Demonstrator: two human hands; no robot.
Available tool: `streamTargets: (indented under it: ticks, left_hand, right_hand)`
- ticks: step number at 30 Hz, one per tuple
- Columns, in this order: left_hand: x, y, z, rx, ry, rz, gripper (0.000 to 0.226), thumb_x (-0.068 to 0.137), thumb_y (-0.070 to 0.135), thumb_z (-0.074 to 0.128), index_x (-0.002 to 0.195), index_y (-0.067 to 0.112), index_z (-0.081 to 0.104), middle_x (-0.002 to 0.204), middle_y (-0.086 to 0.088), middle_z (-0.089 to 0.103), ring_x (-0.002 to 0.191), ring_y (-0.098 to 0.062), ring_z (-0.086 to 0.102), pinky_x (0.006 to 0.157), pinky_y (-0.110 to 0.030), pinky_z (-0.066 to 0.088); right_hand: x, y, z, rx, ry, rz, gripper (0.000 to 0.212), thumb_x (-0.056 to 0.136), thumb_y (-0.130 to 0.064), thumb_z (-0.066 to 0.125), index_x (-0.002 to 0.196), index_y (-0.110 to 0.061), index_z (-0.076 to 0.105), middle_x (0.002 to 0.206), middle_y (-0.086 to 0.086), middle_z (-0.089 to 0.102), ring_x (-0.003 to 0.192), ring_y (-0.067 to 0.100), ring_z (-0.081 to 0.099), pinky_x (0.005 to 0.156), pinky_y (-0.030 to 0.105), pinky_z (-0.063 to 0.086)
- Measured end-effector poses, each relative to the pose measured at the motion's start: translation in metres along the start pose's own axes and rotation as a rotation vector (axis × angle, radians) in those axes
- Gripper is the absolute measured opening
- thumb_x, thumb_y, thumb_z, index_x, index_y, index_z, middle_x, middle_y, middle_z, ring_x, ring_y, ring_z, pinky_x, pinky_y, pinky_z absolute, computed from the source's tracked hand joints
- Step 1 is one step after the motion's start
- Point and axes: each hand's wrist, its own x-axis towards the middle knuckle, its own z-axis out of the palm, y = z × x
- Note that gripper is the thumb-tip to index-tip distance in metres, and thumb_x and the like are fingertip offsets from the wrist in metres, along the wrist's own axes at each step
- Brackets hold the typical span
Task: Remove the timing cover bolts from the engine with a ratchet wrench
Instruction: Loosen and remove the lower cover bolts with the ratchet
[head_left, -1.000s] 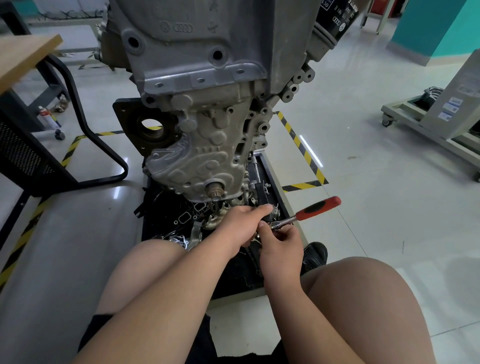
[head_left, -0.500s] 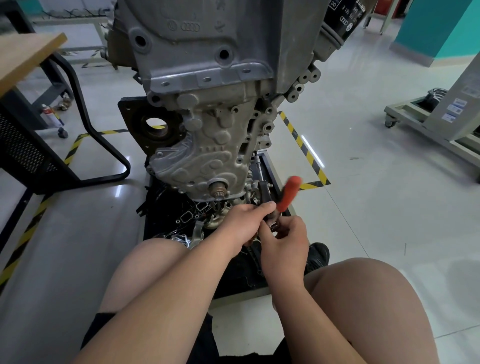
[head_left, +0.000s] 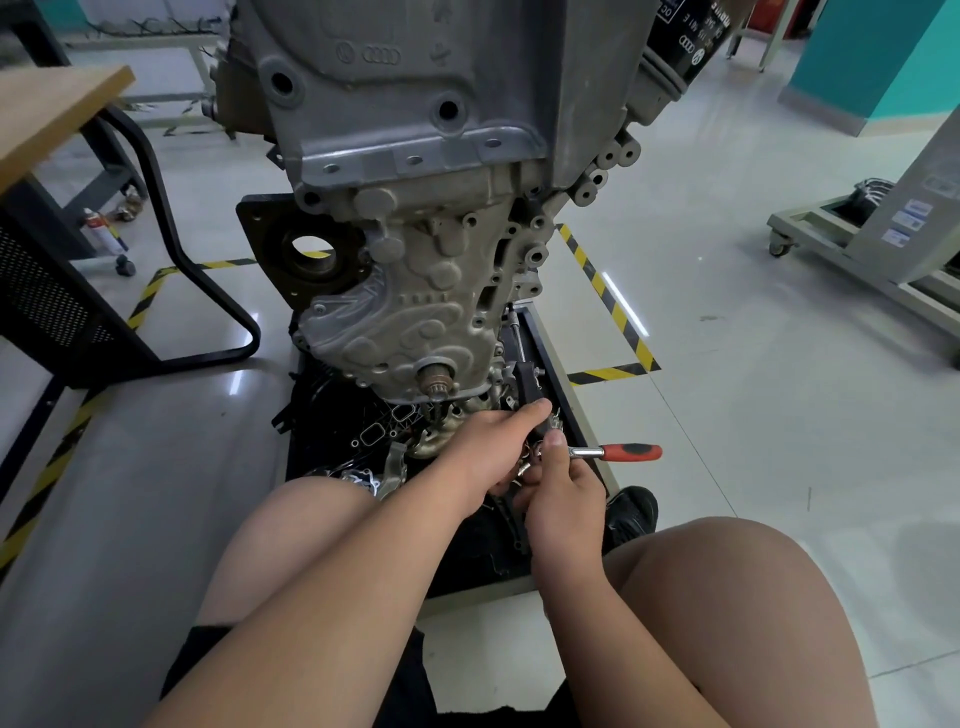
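The grey engine (head_left: 415, 130) stands upright before me, with the ribbed timing cover (head_left: 410, 322) on its lower front and the crank stub (head_left: 435, 378) at its bottom. The ratchet wrench (head_left: 618, 451) has a red handle that points right, low beside the cover. My right hand (head_left: 563, 493) pinches its chrome shank near the head, thumb on top. My left hand (head_left: 493, 441) curls over the head end of the wrench; the socket and any bolt under it are hidden.
A black tray (head_left: 550, 353) under the engine holds loose gaskets, brackets and a long extension bar (head_left: 517, 338). My bare knees flank the tray. A black-framed wooden table (head_left: 57, 114) stands left, a wheeled trolley (head_left: 852, 244) right. Yellow-black tape (head_left: 602, 291) marks the floor.
The red handle swung from pointing right to pointing away from me, then back to the right. Both hands stayed at the wrench head.
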Motion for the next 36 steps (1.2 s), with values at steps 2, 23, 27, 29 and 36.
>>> streamTargets:
  ticks: [2,23,27,29,36]
  left_hand:
    - [0.001,0.000,0.000,0.003,0.008,0.006,0.037,0.088,0.049,0.061,0.067,0.019,0.052,0.044,0.007,0.035,0.035,-0.010,0.031,0.040,-0.017,0.022]
    - [0.002,-0.003,0.002,0.021,0.027,0.011,0.025,0.092,0.041,0.060,0.075,0.023,0.061,0.041,0.012,0.035,0.031,-0.005,0.032,0.038,-0.015,0.024]
    - [0.001,-0.001,-0.001,0.018,0.034,0.018,0.030,0.089,0.042,0.062,0.067,0.022,0.060,0.048,0.008,0.037,0.037,-0.009,0.034,0.040,-0.017,0.026]
    - [0.001,0.000,-0.002,0.012,0.037,0.010,0.031,0.090,0.041,0.063,0.067,0.019,0.058,0.048,0.006,0.040,0.037,-0.009,0.033,0.040,-0.018,0.025]
    - [0.002,-0.002,-0.003,0.033,0.048,0.018,0.031,0.089,0.043,0.062,0.081,0.013,0.066,0.054,0.002,0.042,0.035,-0.008,0.032,0.039,-0.017,0.025]
  right_hand:
    - [0.001,-0.001,0.000,0.050,-0.020,0.072,0.052,0.099,-0.050,0.043,0.068,-0.009,0.051,0.051,0.005,0.052,0.039,0.011,0.047,0.038,0.018,0.039]
    - [0.004,-0.001,-0.003,-0.043,-0.072,0.126,0.052,0.099,-0.049,0.040,0.068,-0.009,0.053,0.047,0.001,0.050,0.036,0.011,0.045,0.037,0.018,0.034]
    - [0.003,-0.001,-0.005,-0.197,-0.014,-0.044,0.045,0.092,-0.048,0.055,0.068,-0.011,0.048,0.052,0.001,0.053,0.044,0.011,0.045,0.044,0.024,0.038]
    - [0.002,-0.001,-0.005,-0.221,0.003,-0.087,0.042,0.088,-0.045,0.064,0.068,-0.012,0.045,0.058,0.006,0.051,0.049,0.013,0.043,0.049,0.027,0.039]
    - [0.004,0.001,-0.005,-0.329,0.055,-0.210,0.028,0.080,-0.037,0.075,0.080,-0.020,0.053,0.063,-0.007,0.055,0.048,-0.003,0.050,0.046,0.014,0.038]
